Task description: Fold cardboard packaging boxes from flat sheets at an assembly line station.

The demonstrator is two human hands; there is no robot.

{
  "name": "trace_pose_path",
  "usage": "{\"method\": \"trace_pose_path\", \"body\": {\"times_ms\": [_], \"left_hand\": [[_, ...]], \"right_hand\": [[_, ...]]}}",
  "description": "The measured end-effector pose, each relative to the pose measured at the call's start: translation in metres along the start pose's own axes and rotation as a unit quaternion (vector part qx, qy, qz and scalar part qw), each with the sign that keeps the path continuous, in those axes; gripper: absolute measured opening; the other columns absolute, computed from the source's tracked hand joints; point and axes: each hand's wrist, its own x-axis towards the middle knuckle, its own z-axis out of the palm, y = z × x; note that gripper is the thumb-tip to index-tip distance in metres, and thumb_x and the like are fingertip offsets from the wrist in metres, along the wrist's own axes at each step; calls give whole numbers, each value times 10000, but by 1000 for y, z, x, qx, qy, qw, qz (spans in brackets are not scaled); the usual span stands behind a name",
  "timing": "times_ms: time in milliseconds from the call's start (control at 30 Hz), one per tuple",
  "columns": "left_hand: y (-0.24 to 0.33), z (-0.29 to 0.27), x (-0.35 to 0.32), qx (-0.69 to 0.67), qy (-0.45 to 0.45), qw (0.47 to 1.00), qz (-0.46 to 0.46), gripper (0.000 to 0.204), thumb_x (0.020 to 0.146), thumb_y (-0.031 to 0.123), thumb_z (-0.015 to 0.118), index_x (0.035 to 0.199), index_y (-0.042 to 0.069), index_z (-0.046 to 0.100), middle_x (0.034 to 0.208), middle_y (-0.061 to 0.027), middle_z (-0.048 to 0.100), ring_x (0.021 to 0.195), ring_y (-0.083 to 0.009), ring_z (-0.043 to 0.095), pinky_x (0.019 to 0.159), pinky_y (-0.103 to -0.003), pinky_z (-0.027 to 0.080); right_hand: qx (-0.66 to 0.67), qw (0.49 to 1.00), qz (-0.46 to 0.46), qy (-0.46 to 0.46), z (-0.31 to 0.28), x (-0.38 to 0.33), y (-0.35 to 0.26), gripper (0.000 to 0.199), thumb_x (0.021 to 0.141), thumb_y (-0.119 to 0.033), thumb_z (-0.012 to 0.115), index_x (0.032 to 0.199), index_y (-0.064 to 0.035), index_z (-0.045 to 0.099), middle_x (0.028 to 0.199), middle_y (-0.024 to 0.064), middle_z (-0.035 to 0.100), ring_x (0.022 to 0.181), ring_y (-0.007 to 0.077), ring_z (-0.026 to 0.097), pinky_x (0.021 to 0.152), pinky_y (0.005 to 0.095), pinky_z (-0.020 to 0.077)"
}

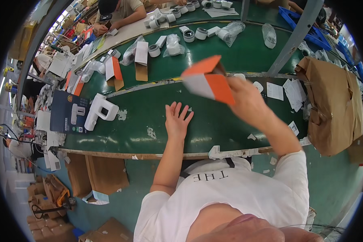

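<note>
An orange and white carton (207,82) with its flaps standing out is held up over the green bench (141,117). My right hand (246,97) grips its right end; the carton is slightly blurred. Palm up, my left hand (177,120) rests over the bench, fingers spread, with nothing in it. To its left lies a white handheld device (101,112) with a loop handle. Beside that device is a dark blue printed box (69,111) picturing a similar device.
Beyond the bench, a green conveyor (246,52) carries bagged parts, round white parts and open orange cartons (113,71). A metal post (296,38) rises at the right, near a large brown paper-covered bundle (330,105). Paper sheets (294,94) lie beside it. Another person (123,14) works across.
</note>
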Motion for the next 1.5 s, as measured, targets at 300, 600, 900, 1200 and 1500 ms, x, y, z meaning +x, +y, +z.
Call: {"method": "trace_pose_path", "body": {"times_ms": [300,600,900,1200,1500], "left_hand": [[7,-25,1,44,4,999,9,276,889,231,541,1108,64,514,1150,-99,546,1011,-259,536,844,-414,453],[-23,44,7,173,-189,966,-38,165,908,196,517,997,58,536,953,-72,607,833,-173,584,725,-307,483],[-121,156,-38,382,-557,738,11,148,871,114,572,995,34,565,929,-60,615,830,-141,594,724,-244,461],[-219,366,-120,302,-694,388,526,319,764,-38,543,1077,23,527,1119,-151,545,1070,-335,501,925,-412,388],[-325,430,-133,427,-629,321,565,516,829,171,490,1298,-8,365,1302,-165,434,1218,-286,397,1005,-403,302]], "right_hand": [[-144,987,-15,-65,70,26,83,188,727,-126,546,914,-113,566,1038,59,548,822,195,555,691,346,432],[-257,935,244,13,-88,-105,42,356,661,-112,641,1012,-136,590,1135,65,519,1131,261,433,951,446,319],[-364,758,541,9,-252,-283,165,618,782,-412,598,1289,-100,434,1282,122,468,1236,330,375,1029,455,284],[-173,794,580,46,-280,-324,205,293,812,-252,571,1014,-41,577,1009,134,595,925,279,565,809,361,430],[-166,666,725,-55,-321,-341,184,620,777,-455,594,1248,-67,482,1232,162,499,1184,309,433,994,390,341]]}}
